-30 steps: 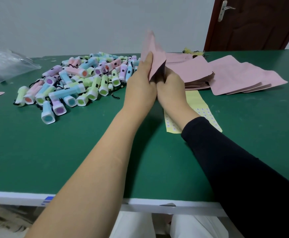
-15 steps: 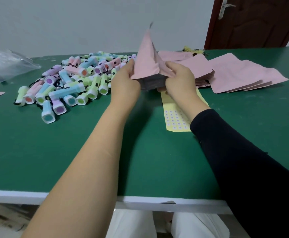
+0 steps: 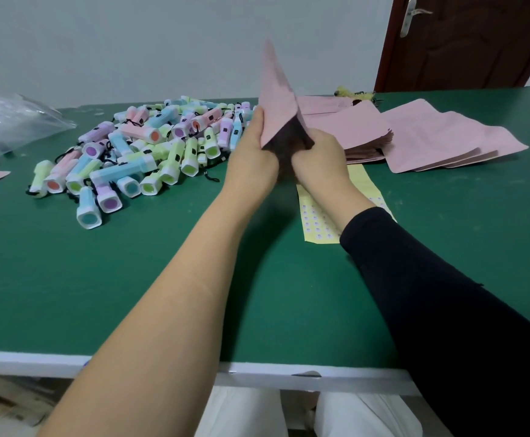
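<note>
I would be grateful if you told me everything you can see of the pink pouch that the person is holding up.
The pink pouch is a flat, matte bag, of paper or film by its look. Its inside is dark and shows at the mouth, which is pulled open and faces the person. It is held on end over the green table, with its far corner pointing up and slightly blurred. The left hand grips its left edge and the right hand grips its right edge, both near the mouth. Whether anything is inside cannot be told.
</note>
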The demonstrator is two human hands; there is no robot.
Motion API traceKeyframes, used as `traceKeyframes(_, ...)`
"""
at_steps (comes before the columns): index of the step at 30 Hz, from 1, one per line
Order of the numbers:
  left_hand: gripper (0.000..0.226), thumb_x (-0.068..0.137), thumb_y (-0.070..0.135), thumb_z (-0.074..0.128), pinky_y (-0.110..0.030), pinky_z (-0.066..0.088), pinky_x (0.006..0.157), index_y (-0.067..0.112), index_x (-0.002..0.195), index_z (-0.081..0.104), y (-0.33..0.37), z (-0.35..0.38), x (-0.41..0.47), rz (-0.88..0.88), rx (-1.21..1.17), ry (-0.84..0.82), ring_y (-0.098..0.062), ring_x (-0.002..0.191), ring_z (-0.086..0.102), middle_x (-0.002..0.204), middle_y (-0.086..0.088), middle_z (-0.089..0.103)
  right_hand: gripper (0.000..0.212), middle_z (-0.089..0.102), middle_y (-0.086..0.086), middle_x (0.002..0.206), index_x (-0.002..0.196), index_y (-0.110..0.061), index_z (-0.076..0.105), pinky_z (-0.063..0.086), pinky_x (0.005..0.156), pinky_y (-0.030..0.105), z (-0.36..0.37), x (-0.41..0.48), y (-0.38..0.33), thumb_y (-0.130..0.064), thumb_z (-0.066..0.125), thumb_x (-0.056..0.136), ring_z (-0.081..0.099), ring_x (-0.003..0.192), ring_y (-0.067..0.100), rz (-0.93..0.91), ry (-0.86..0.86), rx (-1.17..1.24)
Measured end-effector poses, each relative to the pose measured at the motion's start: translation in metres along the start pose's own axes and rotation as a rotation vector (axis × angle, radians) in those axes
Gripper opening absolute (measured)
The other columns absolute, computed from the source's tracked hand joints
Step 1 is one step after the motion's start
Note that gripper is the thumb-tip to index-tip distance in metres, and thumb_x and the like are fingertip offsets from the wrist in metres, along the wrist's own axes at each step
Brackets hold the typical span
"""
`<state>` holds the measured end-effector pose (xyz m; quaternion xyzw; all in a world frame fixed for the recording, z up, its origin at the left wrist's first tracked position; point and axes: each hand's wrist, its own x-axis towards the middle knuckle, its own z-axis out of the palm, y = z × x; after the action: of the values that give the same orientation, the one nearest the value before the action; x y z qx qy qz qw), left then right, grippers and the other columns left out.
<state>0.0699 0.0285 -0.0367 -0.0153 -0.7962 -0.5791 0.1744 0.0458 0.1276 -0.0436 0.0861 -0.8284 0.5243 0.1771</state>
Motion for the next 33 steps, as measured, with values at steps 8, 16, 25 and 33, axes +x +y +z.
traceKeyframes(8,0.061,0.094,-0.005,0.028,-0.042,0.055,0.086,0.022,0.147,0.043,-0.013,-0.006,0.005,-0.206,-0.227,0.038,-0.027,0.098,0.065,0.124,-0.005,0.064,0.035,0.063,-0.008,0.080,0.094,-0.017,0.069,0.057,0.074,0.044,-0.005,0.000,0.006,0.006,0.045,0.082,0.066,0.084,0.031,0.127,0.001,0.098)
traceKeyframes(16,0.047,0.092,-0.012,0.033,-0.038,0.058,0.067,0.000,0.136,0.046,-0.003,-0.010,0.005,-0.435,-0.611,-0.142,-0.026,0.082,0.064,0.103,-0.015,0.065,0.056,0.062,-0.005,0.118,0.130,-0.022,0.055,0.046,0.086,0.018,-0.003,-0.005,-0.001,0.005,0.048,0.082,0.059,0.101,0.006,-0.190,0.067,0.046)
traceKeyframes(25,0.097,0.065,0.062,0.066,-0.075,0.029,0.103,0.012,0.145,0.044,-0.001,-0.026,0.001,-0.350,-0.891,-0.723,-0.038,0.136,0.045,0.148,-0.013,0.048,0.081,0.057,-0.011,0.136,0.140,-0.036,0.050,0.038,0.095,0.015,-0.001,-0.010,-0.002,0.013,0.039,0.075,0.054,0.120,0.015,-0.347,0.061,-0.115)
traceKeyframes(33,0.090,0.053,0.049,0.078,-0.061,0.047,0.096,0.011,0.132,0.057,-0.001,-0.021,0.003,-0.388,-1.043,-0.592,-0.034,0.125,0.057,0.135,-0.014,0.060,0.079,0.051,-0.009,0.143,0.143,-0.032,0.046,0.046,0.094,0.033,-0.002,-0.012,-0.005,0.010,0.042,0.076,0.055,0.120,0.022,-0.356,0.096,-0.246)
